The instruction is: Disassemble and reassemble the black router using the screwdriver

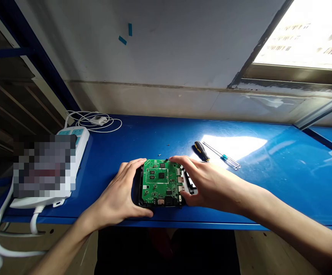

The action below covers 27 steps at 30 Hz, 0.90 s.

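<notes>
A green circuit board (162, 185) sits in a shallow black housing (140, 188), whose wall shows along the left side; the pair lies on the blue tabletop (280, 183), near the middle of its front edge. The left hand (115, 195) is clamped on the housing's left side, fingers at the far corner, thumb at the near one. The right hand (206, 179) grips the right side between fingers and thumb, partly hiding a black-and-white part (192, 186) that cannot be identified. Pixelation masks an object (44, 166) over the white power strip (81, 154) at the tabletop's left edge. The sockets (180, 179) face the tabletop's right edge, with further connectors (161, 201) facing its front edge; the board is nearly square, and its long axis cannot be told. Beyond it lies a small screw (159, 155); to the right rest a black-and-yellow screwdriver (200, 149) and slender metal tools (224, 157).
</notes>
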Each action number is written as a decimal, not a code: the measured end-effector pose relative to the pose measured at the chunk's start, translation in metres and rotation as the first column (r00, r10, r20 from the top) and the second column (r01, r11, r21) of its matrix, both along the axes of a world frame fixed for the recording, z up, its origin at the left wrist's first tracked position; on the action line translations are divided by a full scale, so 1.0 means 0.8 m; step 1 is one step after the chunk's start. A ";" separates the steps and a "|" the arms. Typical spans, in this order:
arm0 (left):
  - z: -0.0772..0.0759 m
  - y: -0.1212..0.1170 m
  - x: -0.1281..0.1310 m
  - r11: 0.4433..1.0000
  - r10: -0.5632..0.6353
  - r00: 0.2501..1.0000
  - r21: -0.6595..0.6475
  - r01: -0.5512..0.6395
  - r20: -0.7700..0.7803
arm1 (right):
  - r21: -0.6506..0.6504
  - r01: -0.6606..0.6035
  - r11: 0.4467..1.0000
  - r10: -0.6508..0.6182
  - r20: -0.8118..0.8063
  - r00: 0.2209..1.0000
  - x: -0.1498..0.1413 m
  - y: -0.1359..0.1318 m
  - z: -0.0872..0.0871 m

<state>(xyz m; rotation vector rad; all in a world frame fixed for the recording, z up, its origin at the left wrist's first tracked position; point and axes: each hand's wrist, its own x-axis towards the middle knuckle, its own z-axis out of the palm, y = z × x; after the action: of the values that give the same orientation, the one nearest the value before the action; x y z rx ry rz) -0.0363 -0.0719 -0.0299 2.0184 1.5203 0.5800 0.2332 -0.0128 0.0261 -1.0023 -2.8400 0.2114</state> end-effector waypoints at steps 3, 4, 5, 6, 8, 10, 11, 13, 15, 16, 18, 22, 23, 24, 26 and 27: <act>0.002 0.000 0.000 1.000 0.007 1.000 -0.020 -0.007 0.007 | -0.005 0.008 1.000 -0.008 -0.018 1.000 0.001 -0.001 -0.003; 0.003 0.001 0.000 1.000 0.009 1.000 -0.027 -0.009 0.009 | -0.011 0.012 1.000 -0.012 -0.023 1.000 0.002 -0.001 -0.004; 0.004 0.001 -0.001 0.999 0.013 1.000 -0.035 -0.012 0.011 | -0.016 0.015 1.000 -0.015 -0.029 0.999 0.002 -0.002 -0.005; 0.004 0.001 -0.001 0.999 0.016 1.000 -0.041 -0.015 0.012 | -0.021 0.014 1.000 -0.015 -0.034 0.999 0.003 -0.002 -0.006; 0.004 0.001 -0.002 0.999 0.016 1.000 -0.042 -0.015 0.016 | -0.025 0.011 1.000 -0.013 -0.045 0.999 0.004 -0.003 -0.007; 0.003 0.000 -0.003 1.000 0.009 1.000 -0.026 -0.008 0.022 | -0.022 0.004 1.000 -0.005 -0.054 0.999 0.006 -0.004 -0.007; 0.002 0.000 -0.003 1.000 0.006 1.000 -0.016 -0.005 0.024 | -0.023 0.002 1.000 -0.003 -0.054 0.999 0.006 -0.004 -0.006; 0.000 -0.001 -0.004 1.000 0.009 1.000 -0.002 -0.009 0.028 | -0.034 -0.001 0.999 -0.001 -0.052 0.999 0.008 -0.003 -0.004; -0.001 -0.001 -0.004 1.000 0.018 0.999 -0.001 -0.018 0.027 | -0.054 -0.009 0.999 0.006 -0.049 0.999 0.008 -0.002 -0.003; -0.002 -0.001 -0.004 1.000 0.017 1.000 -0.003 -0.016 0.021 | -0.065 -0.015 0.998 0.012 -0.045 0.999 0.008 -0.002 -0.002; 0.000 0.001 -0.003 1.000 -0.008 1.000 -0.008 0.008 0.002 | -0.089 -0.024 0.996 0.022 -0.034 0.999 0.008 -0.001 -0.001; 0.005 0.004 -0.001 0.998 -0.055 0.998 -0.021 0.055 -0.018 | -0.155 -0.017 0.988 0.012 -0.034 0.999 0.008 -0.001 0.000; 0.007 0.004 -0.001 0.998 -0.055 0.998 -0.023 0.055 -0.016 | -0.176 -0.013 0.984 0.007 -0.039 0.999 0.009 -0.001 0.000; 0.008 0.004 -0.001 0.998 -0.053 0.999 -0.024 0.053 -0.012 | -0.197 -0.008 0.980 0.000 -0.043 0.999 0.010 -0.001 -0.001; 0.011 0.004 -0.002 0.999 -0.044 0.999 -0.026 0.045 0.007 | -0.233 0.004 0.972 -0.017 -0.053 0.998 0.012 -0.001 -0.002; 0.012 0.004 -0.002 0.999 -0.039 0.999 -0.028 0.040 0.020 | -0.241 0.005 0.971 -0.021 -0.064 0.998 0.012 -0.002 -0.004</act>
<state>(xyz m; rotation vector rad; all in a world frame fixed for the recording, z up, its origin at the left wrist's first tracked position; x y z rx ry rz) -0.0379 -0.0688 -0.0207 2.0115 1.4662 0.5576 0.2430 -0.0140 0.0233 -1.0345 -2.7946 0.5886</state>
